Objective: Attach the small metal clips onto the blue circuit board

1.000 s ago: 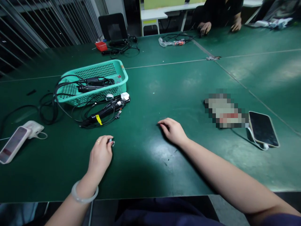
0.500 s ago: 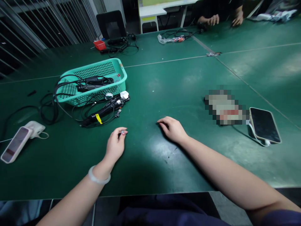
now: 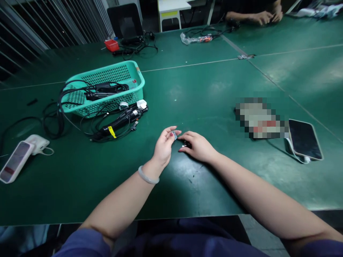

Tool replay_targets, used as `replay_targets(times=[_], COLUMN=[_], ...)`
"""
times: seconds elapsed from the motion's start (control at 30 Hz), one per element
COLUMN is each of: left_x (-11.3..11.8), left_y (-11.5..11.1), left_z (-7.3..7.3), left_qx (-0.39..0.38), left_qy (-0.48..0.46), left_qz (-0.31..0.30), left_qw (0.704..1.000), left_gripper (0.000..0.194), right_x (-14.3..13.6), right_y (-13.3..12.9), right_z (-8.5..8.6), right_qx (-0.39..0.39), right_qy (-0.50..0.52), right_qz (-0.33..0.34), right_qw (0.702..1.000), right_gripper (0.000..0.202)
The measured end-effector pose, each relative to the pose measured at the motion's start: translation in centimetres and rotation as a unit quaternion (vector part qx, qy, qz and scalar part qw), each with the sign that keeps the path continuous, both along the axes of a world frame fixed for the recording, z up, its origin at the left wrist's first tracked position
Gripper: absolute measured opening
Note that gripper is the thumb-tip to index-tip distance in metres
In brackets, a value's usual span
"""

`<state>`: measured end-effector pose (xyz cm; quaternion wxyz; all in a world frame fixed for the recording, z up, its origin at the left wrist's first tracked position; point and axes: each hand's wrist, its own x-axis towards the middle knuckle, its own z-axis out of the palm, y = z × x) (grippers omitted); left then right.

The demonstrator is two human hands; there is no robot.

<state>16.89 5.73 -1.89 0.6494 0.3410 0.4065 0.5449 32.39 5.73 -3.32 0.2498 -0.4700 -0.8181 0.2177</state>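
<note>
Between the thumb and fingers of my left hand (image 3: 164, 144) is a small light blue-grey piece (image 3: 174, 135), too small to identify. My right hand (image 3: 198, 147) rests on the green table (image 3: 160, 200) just to the right, its fingers curved around a small dark object (image 3: 187, 144) that is partly hidden under them. The fingertips of both hands are close together. Left of my hands lies a black handheld device (image 3: 120, 123) with a yellow tag and cables.
A teal basket (image 3: 107, 103) holds black devices and cables. Phones lie at far left (image 3: 16, 162) and right (image 3: 305, 139), beside a blurred object (image 3: 261, 117). A red box (image 3: 112, 45) stands farther back. Across the table are another person's hands (image 3: 268, 17).
My left hand has moved right, beside my right hand. The right hand's fingers have parted more, and a dark object now shows among them. The other person's hands have come together.
</note>
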Motion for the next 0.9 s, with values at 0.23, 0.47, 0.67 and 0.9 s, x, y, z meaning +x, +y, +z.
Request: replay_targets(times=[0.23,0.47,0.67,0.9], left_x=[-0.8,-0.7,-0.8,-0.7], left_y=[1.0,1.0,1.0,0.9], left_z=[-0.5,-1.0,-0.9,-1.1], left_qx=[-0.015,-0.01,-0.019,-0.02], left_qy=[-0.005,0.009,0.013,0.028], left_qz=[0.003,-0.023,-0.028,-0.05], left_qw=[1.0,1.0,0.999,0.998], left_gripper=[0.01,0.008,0.011,0.013], right_x=[0.2,0.6,1.5,0.9], right_y=[0.1,0.3,0.1,-0.1], right_z=[0.0,0.1,0.6,0.7], right_qx=[-0.014,-0.026,-0.038,-0.042], right_qy=[-0.009,0.065,0.032,-0.013], right_qz=[-0.009,-0.066,-0.07,-0.063], right_qw=[1.0,0.995,0.996,0.997], right_gripper=[0.012,0.026,0.017,0.007])
